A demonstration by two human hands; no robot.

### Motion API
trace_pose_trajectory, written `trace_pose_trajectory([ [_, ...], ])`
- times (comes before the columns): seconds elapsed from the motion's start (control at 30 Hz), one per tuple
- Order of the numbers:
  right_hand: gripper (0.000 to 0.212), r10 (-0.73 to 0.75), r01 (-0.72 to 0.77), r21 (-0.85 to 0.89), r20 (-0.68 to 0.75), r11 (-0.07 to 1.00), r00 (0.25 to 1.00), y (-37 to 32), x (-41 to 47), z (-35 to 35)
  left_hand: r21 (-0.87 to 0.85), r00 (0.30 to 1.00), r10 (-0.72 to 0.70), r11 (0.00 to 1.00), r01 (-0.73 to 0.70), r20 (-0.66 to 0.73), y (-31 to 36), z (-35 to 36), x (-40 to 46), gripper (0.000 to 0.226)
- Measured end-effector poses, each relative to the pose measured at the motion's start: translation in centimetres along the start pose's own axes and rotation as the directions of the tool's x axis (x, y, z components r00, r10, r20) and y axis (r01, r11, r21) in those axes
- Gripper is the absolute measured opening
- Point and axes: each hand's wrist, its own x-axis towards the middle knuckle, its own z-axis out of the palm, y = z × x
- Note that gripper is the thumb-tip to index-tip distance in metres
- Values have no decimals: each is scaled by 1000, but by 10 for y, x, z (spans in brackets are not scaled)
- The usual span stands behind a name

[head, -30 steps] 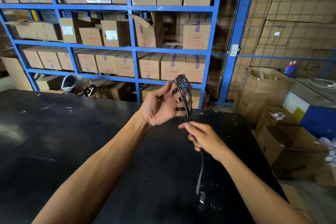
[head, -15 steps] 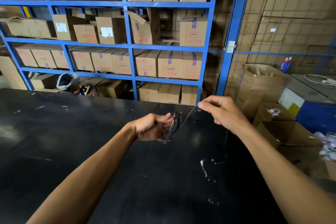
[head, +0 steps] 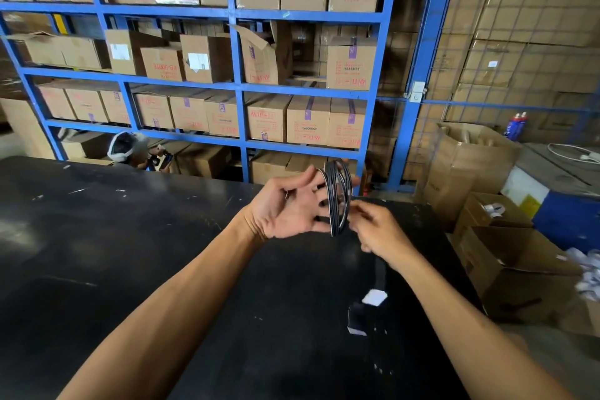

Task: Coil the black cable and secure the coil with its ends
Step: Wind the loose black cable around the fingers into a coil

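The black cable (head: 337, 195) is wound in several loops around the spread fingers of my left hand (head: 289, 211), held palm-up above the black table (head: 130, 253). My right hand (head: 378, 229) pinches the cable right beside the coil's lower right side. A loose tail hangs blurred from my right hand, ending in a light plug (head: 373, 297) over the table.
Blue shelving (head: 240, 88) full of cardboard boxes stands beyond the table's far edge. A person's head (head: 125, 146) shows low behind the table at left. Open cardboard boxes (head: 519, 273) stand to the right of the table.
My left hand has opened and turned palm-up, raising the coil. My right hand came down from the upper right to the coil, adding a wrap; the tail is shorter.
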Motion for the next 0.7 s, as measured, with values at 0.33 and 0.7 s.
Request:
trace_pose_trajectory([
  [0.33,22,8,-2,-39,159,999,987,16,-34,10,-90,908,220,959,-268,-355,4,-26,1,39],
  [0.7,18,12,95,-465,222,880,975,-7,-33,4,338,803,-6,905,257,-595,-34,-24,8,39],
])
